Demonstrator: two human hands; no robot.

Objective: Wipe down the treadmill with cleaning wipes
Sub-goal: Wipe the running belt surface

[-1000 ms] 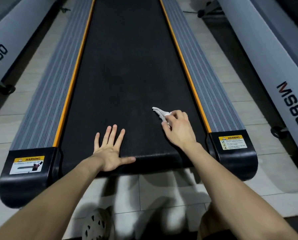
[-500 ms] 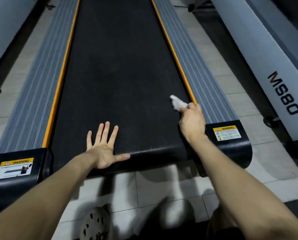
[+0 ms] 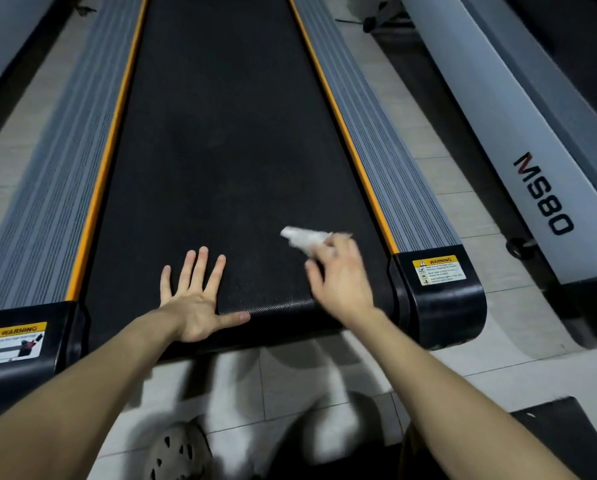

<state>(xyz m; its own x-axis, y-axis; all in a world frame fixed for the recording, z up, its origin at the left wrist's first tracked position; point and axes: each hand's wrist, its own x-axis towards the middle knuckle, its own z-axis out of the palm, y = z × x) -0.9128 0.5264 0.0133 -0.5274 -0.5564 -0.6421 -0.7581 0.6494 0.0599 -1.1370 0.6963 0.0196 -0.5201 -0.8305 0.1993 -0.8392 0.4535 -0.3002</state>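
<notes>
- Black textured treadmill belt (image 3: 220, 150) runs up the middle of the view, flanked by a grey ribbed side rail (image 3: 387, 168) on each side, with a thin orange strip (image 3: 345, 140) along each inner edge.
- The left hand (image 3: 194, 299) lies flat on the belt's near end, fingers straight and spread, thumb out along the rear edge, holding nothing.
- The right hand (image 3: 342, 278), blurred, has its fingers curled round a white crumpled cleaning wipe (image 3: 302, 237).
- The wipe sticks out past the fingertips, low over the right part of the belt; blur hides whether it touches.
- The 2 hands are apart.
- A black rounded end cap (image 3: 452, 306) carries a yellow warning sticker (image 3: 439, 270).
- A neighbouring grey frame marked MS80 (image 3: 543, 194) stands on the pale tiled floor (image 3: 497, 375).
</notes>
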